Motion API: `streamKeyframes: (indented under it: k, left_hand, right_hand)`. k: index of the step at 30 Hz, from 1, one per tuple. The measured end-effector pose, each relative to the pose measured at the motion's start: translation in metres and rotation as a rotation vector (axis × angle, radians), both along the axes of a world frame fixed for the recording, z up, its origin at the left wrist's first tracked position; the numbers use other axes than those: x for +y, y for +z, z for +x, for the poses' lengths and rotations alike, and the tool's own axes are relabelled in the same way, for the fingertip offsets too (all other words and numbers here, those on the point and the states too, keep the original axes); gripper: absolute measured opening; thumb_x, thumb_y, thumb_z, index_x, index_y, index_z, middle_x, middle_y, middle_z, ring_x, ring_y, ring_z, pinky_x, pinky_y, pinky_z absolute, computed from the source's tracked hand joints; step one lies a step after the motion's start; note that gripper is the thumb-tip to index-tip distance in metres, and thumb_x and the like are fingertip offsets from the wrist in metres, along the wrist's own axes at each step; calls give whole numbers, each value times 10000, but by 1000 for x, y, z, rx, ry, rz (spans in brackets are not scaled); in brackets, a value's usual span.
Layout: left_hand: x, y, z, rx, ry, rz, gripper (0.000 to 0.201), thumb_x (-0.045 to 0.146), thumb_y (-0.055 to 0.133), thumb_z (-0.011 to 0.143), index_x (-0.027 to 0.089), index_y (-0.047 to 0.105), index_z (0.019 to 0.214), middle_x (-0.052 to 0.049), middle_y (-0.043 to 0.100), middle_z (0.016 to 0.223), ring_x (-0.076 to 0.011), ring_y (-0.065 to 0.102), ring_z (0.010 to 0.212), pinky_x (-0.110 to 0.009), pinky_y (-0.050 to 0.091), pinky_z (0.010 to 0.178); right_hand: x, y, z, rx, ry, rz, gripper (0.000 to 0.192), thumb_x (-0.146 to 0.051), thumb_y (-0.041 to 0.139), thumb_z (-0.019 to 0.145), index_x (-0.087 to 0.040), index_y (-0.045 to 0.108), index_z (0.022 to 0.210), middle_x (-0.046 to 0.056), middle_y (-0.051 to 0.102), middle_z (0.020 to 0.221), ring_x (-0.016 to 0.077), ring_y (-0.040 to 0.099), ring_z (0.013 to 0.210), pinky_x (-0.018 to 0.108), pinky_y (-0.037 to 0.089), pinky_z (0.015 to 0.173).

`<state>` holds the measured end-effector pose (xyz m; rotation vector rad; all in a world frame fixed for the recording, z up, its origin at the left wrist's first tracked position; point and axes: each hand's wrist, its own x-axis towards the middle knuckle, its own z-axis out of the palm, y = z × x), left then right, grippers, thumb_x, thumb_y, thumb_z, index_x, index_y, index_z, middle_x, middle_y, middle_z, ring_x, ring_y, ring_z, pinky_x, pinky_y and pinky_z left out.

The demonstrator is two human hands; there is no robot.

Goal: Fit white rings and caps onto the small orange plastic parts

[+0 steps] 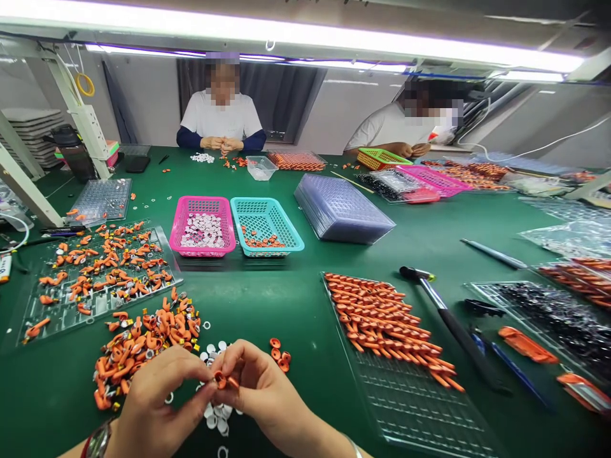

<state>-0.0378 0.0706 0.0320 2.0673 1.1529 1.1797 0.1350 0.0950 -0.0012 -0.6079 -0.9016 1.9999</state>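
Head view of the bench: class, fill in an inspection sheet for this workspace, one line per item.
Surface: green table, crowded with parts and trays.
Job's things: small orange part pinched between left hand and right hand; white rings beneath; orange parts pile beside.
Clutter: pink basket, teal basket, hammer, clear tray stack, filled tray.
Grippers: both hands closed on the part.
Cables: white cable far right.
Surroundings: two seated people opposite; strip lights overhead.
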Motion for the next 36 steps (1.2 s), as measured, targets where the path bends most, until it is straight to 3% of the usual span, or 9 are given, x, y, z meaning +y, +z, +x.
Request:
streamKeyframes:
  k: [4, 7, 12, 29, 36]
  left_hand:
    - [1, 1, 0, -53, -1, -63, 221, 54, 654, 817, 256, 654, 907, 11, 725, 813, -156, 689, 757, -232, 553, 717]
    - [3, 2, 0, -94, -13, -195, 135, 103, 649, 837, 235, 673, 847, 1, 724, 785, -158, 687, 731, -228, 550, 695]
    - [3, 1, 1, -126, -13, -370, 69, 187, 652, 854, 214, 701, 814, -7, 724, 736, -161, 677, 680, -218, 543, 648]
    - [2, 2, 1, -49, -5, -365, 83, 186, 627, 842, 211, 638, 764, 5, 674, 711, -149, 641, 660, -218, 504, 631]
    - [3, 7, 1, -25, -7, -366, 98, 178, 620, 839, 214, 634, 749, 15, 671, 699, -137, 636, 646, -202, 495, 615]
  right_hand:
    - [1, 2, 0, -57, -51, 115, 350, -343, 875, 677, -210, 557, 740, -9, 592, 837, 117, 557, 738, 238, 482, 686]
    - [0, 2, 1, -91, -140, 235, 289, -335, 824, 744, -220, 559, 746, -8, 569, 812, 129, 548, 752, 241, 476, 696]
    - [-2, 0, 2, -132, -181, 291, 259, -312, 788, 787, -221, 547, 767, 5, 574, 819, 138, 551, 755, 246, 474, 686]
    - [-9, -3, 2, -276, -233, 481, 179, -211, 679, 845, -225, 507, 794, 33, 605, 851, 163, 591, 786, 279, 514, 717]
    - [-9, 1, 5, -304, -200, 491, 99, -205, 690, 847, -219, 592, 857, 36, 627, 869, 158, 609, 782, 272, 523, 706]
